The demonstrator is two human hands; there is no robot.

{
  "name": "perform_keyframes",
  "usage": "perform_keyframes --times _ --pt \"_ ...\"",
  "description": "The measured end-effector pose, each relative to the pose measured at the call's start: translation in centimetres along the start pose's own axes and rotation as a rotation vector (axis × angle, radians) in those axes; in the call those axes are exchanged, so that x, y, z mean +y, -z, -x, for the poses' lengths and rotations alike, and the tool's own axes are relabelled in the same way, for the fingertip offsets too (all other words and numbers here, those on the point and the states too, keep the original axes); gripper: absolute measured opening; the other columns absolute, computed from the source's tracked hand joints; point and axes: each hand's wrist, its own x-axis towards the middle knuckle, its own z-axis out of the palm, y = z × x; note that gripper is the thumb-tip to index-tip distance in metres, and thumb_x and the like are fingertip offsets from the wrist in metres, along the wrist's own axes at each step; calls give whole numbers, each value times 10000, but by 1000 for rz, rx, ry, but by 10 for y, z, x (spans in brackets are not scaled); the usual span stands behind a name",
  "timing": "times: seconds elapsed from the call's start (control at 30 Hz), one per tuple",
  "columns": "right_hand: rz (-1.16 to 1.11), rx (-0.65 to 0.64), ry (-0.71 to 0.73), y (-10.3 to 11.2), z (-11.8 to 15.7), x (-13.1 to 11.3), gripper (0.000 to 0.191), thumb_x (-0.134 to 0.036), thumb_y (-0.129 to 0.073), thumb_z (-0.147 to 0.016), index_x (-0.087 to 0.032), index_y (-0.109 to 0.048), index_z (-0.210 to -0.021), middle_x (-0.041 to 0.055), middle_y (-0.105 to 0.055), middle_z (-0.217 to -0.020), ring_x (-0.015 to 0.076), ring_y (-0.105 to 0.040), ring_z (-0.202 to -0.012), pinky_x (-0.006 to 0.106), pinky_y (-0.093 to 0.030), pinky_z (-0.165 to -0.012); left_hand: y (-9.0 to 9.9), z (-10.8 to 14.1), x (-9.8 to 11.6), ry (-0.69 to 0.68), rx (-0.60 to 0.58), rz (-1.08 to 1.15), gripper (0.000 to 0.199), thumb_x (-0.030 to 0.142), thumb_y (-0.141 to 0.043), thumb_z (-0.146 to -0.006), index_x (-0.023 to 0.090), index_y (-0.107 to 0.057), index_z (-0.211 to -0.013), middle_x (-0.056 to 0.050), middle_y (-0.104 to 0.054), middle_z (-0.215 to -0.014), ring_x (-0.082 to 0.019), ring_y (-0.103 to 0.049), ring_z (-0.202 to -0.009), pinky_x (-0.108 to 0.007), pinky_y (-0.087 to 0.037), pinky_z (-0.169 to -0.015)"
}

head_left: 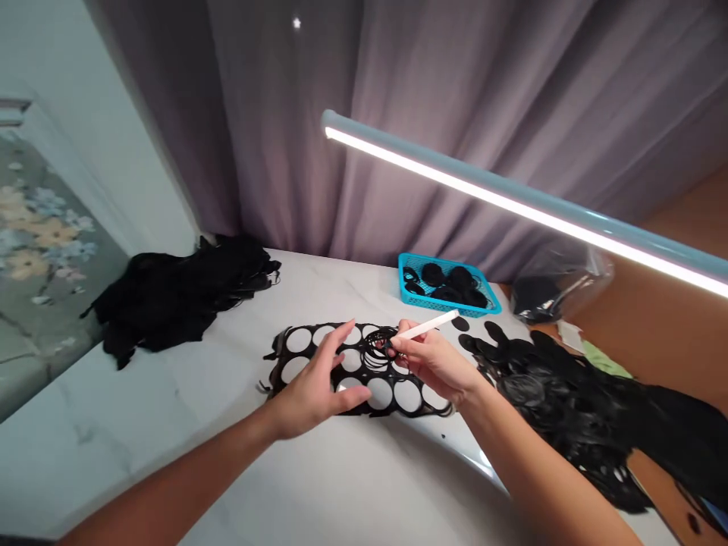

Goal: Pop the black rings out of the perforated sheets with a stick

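A black sheet (367, 378) with rows of round holes lies flat on the white marbled table (227, 387). My left hand (319, 383) is over its left half, fingers spread and holding nothing. To the right, my right hand (435, 360) grips a white pen-like tool (428, 324) that slants up to the right. Thin black rings (376, 350) in a loose bundle hang at the fingertips of my right hand, above the sheet. Whether the fingers pinch the rings or the rings hang on the tool is hard to tell.
A blue basket (405, 292) with black round pieces stands at the back. Black material is heaped at the left (182, 296) and right (591, 409). A clear plastic bag (560, 284) sits at the back right. A lit tube lamp (512, 199) crosses above.
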Motion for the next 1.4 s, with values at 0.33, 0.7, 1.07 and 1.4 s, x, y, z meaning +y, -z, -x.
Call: perform_keyframes --times 0.33,0.7,1.07,1.4 --pt "-132 27 32 50 25 -34 423 -318 -870 -675 -176 -471 -665 20 -632 -719 84 -508 -627 181 -349 -505 -51 -121 41 75 -482 538 837 189 -665 -782 303 -260 -1505 -44 -597 -1194 -213 -582 -1089 -427 -337 -1042" --pt "-98 96 91 86 13 -35 371 -340 -850 -699 -188 -512 -690 25 -638 -758 134 -582 -739 171 -346 -446 -79 -144 41 136 -199 611 466 191 -638 -858 217 -496 -1301 -3 -649 -870 -157 -611 -874 -340 -400 -926" --pt "-342 85 0 90 2 -20 342 -248 -860 -694 -182 -525 -708 -16 -608 -770 97 -602 -756 190 -494 -651 -63 -139 40 318 -145 885 341 211 -600 -918 159 -540 -1250 -45 -646 -895 -148 -619 -825 -325 -475 -827" --pt "-198 -2 21 87 7 -19 403 -323 -837 -711 -206 -453 -683 -5 -620 -815 168 -612 -907 280 -463 -768 -67 -138 35 67 -61 469 477 218 -678 -851 231 -496 -1291 27 -641 -828 -145 -642 -841 -328 -453 -903"
